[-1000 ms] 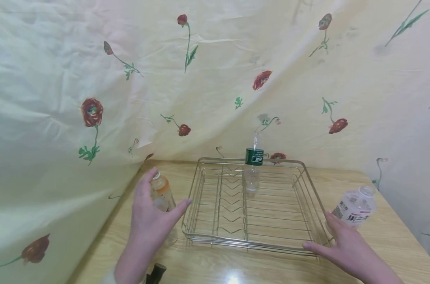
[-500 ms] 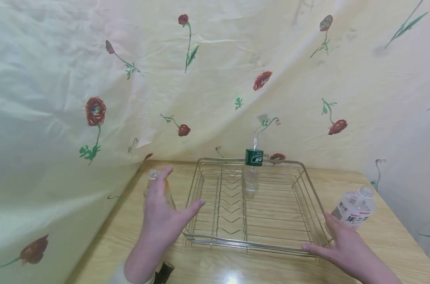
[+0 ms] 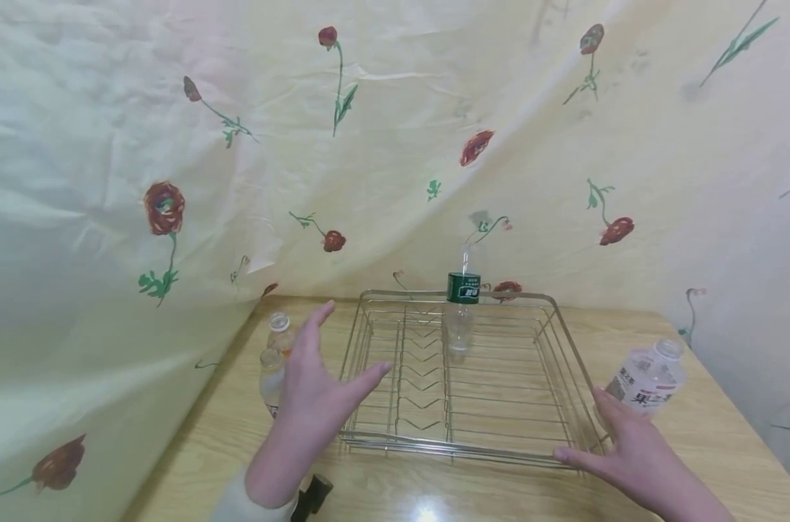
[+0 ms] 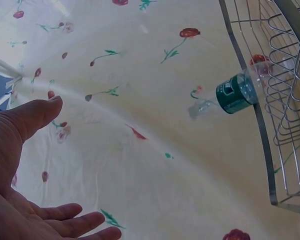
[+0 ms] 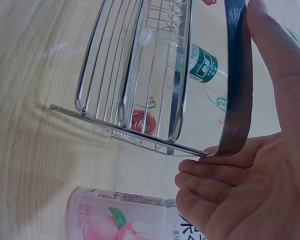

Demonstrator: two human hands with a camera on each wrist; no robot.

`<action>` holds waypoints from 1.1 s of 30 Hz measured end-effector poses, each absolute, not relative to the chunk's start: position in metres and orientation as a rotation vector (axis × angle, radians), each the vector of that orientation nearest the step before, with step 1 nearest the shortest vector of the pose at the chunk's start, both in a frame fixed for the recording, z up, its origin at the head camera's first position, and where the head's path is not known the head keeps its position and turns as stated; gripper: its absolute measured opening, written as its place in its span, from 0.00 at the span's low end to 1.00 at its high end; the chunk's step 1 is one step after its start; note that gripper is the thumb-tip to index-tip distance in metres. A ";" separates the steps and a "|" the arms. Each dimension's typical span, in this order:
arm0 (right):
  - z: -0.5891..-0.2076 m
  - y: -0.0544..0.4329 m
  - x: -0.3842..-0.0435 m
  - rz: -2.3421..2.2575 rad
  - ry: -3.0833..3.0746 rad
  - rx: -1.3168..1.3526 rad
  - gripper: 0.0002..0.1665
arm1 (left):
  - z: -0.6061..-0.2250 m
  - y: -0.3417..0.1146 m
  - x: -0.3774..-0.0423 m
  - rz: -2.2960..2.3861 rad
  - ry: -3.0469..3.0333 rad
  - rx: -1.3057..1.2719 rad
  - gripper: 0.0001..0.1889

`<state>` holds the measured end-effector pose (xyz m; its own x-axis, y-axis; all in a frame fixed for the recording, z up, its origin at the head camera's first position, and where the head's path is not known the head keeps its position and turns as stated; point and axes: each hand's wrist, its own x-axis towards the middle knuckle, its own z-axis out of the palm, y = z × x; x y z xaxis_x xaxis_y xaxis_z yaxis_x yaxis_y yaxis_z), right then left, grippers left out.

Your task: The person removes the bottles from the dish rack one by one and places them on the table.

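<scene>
A wire dish rack (image 3: 499,457) with a metal rim stands on the table. My left hand (image 3: 323,391) is spread beside its left rim, thumb pointing toward the rack, holding nothing. My right hand (image 3: 630,442) straddles the rack's front right corner, thumb at the front rim and fingers along the right side. In the right wrist view the fingers (image 5: 210,185) lie just outside the corner without closing round it. A clear plastic bottle with a green label (image 3: 463,288) stands upright inside the rack, toward the back.
An uncapped bottle with a peach label (image 3: 646,380) stands right of the rack, close to my right hand. Two more bottles, one in back (image 3: 280,322) and one in front (image 3: 271,370), stand left, partly hidden by my left hand. A flowered cloth (image 3: 395,145) hangs behind the wooden table (image 3: 486,493).
My left hand has moved right, away from the left bottles toward the rack's left rim, uncovering more of them. The right hand stays at the rack's corner; rack and bottles keep their places.
</scene>
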<state>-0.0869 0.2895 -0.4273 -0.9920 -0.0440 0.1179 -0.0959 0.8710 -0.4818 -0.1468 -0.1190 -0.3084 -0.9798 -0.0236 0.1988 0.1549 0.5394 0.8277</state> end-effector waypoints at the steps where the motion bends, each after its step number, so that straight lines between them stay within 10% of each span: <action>1: -0.428 0.290 -0.087 0.768 -2.938 0.108 0.73 | -0.309 -0.118 -0.148 -1.423 -2.588 -0.116 0.57; 33: -0.429 0.288 -0.085 0.784 -2.900 0.108 0.73 | -0.314 -0.071 -0.193 -1.530 -2.589 -0.293 0.54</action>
<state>-0.0847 0.2881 -0.4287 -0.9883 -0.0340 0.1487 -0.1043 0.8619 -0.4962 -0.1932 -0.0708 -0.3144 -0.9741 0.1049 0.2003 0.2261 0.4705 0.8530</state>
